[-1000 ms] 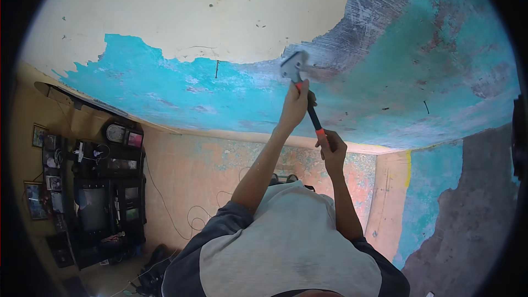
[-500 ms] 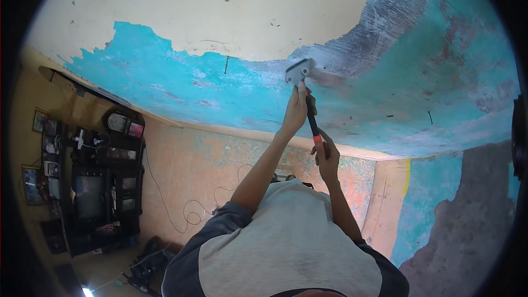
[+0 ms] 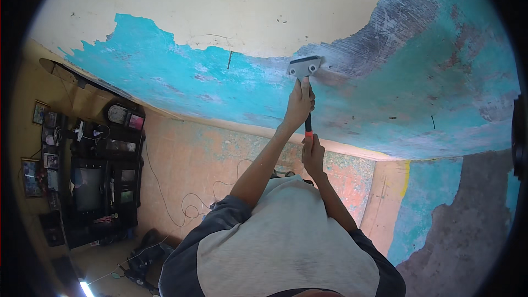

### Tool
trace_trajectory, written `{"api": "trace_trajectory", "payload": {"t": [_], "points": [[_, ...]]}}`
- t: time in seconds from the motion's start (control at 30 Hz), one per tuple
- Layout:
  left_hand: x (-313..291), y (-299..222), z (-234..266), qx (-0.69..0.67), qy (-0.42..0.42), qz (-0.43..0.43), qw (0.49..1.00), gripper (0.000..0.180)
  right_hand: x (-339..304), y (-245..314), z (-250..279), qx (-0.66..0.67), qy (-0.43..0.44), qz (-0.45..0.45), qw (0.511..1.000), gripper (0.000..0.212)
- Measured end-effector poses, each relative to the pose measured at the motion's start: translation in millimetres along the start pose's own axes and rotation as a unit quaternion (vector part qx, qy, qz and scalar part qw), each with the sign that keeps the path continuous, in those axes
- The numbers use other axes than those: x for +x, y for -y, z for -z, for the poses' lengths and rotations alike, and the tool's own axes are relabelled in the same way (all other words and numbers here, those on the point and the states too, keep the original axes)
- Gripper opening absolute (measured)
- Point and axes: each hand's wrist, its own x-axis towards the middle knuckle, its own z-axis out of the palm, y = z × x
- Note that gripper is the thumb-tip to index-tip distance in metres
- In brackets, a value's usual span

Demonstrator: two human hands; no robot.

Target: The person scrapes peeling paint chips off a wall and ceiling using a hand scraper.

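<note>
A long-handled paint scraper [image 3: 304, 68] with a broad grey head and a black and red handle is against the painted wall [image 3: 187, 80]. My left hand [image 3: 298, 103] is closed round the upper handle, just below the head, its thumb lying along the neck. Lower down, my right hand [image 3: 313, 157] grips the handle's end by the red band. The blade edge lies near the ragged border between cream paint [image 3: 286, 8] and exposed turquoise, at the left end of a scraped grey patch [image 3: 379, 36]. Whether the blade touches the surface is hard to tell.
Nails [image 3: 230, 60] stick out of the wall, one left of the scraper and another to its right. A dark cabinet [image 3: 104, 187] with a television and framed pictures stands at the left. A loose cable [image 3: 190, 209] hangs on the orange wall.
The scraper's head has turned nearly level, and its handle now stands more upright. My right hand has swung left with the handle's end; both hands keep their hold.
</note>
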Motion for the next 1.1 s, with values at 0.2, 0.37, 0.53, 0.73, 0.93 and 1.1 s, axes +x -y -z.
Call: {"api": "trace_trajectory", "payload": {"t": [0.2,0.37,0.53,0.73,0.93,1.1], "points": [[-0.5,-35.9,-6.6,0.049,-0.025,-0.009,0.998,0.043,7.4,33.9,-4.5,-0.004,-0.018,0.004,1.000,0.037],[1.9,-37.2,-3.7,0.064,-0.031,-0.036,0.997,0.043,7.4,44.3,-6.9,0.014,-0.016,-0.002,1.000,0.027],[0.0,-15.7,0.7,0.069,-0.027,-0.023,0.997,0.046,-7.6,39.5,-9.0,-0.005,-0.040,-0.011,0.999,0.027],[-1.3,-41.4,-3.2,0.038,-0.021,-0.023,0.999,0.044,1.8,60.6,-5.0,0.018,-0.023,-0.017,0.999,0.028],[-3.1,10.3,12.8,-0.041,-0.027,-0.001,0.999,0.046,-16.9,41.7,21.5,-0.029,0.005,-0.020,0.999,0.027],[-4.7,9.1,17.4,-0.101,-0.039,0.010,0.994,0.048,-15.9,52.3,50.3,0.066,0.047,-0.028,0.996,0.048]]}}
